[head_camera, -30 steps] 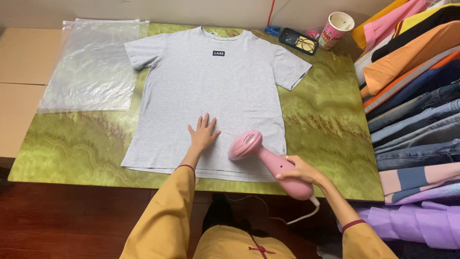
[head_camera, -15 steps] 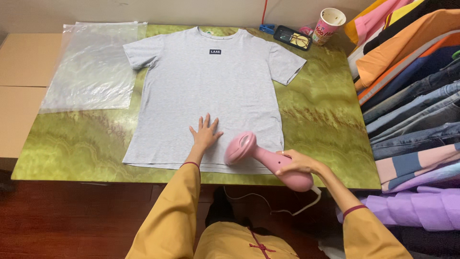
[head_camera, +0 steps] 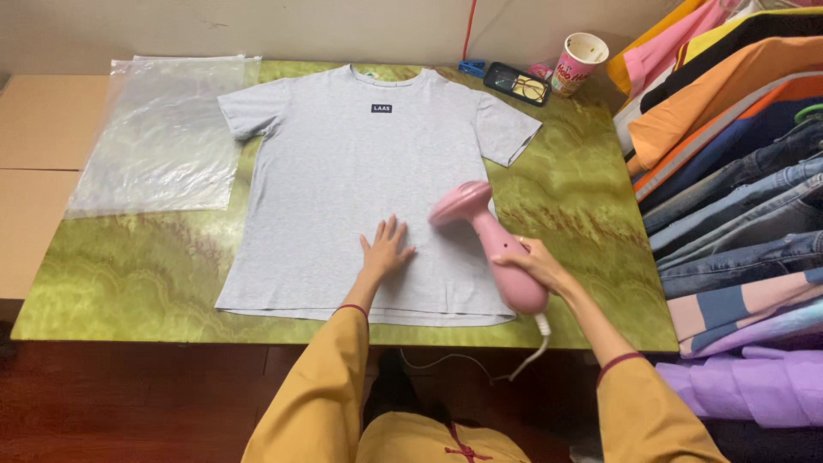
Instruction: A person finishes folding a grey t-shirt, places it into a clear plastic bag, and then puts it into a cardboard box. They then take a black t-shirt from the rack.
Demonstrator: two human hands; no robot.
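- Head view: left hand [head_camera: 385, 249] lies flat, fingers spread wide, on the light grey cotton T-shirt [head_camera: 360, 171].
- Right hand [head_camera: 533, 261] is wrapped around the pink plastic handheld steamer [head_camera: 489, 236], its head over the shirt just right of the left hand.
- Shirt looks soft, light and floppy (best pinned flat or taken by the hem).
- Clear plastic bag [head_camera: 159, 137] lies far left on the green marbled tabletop [head_camera: 129, 274].

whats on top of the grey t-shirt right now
The left hand lies flat on the grey t-shirt, and the pink garment steamer, held by the right hand, is over its right side. The green table beneath the shirt is covered.
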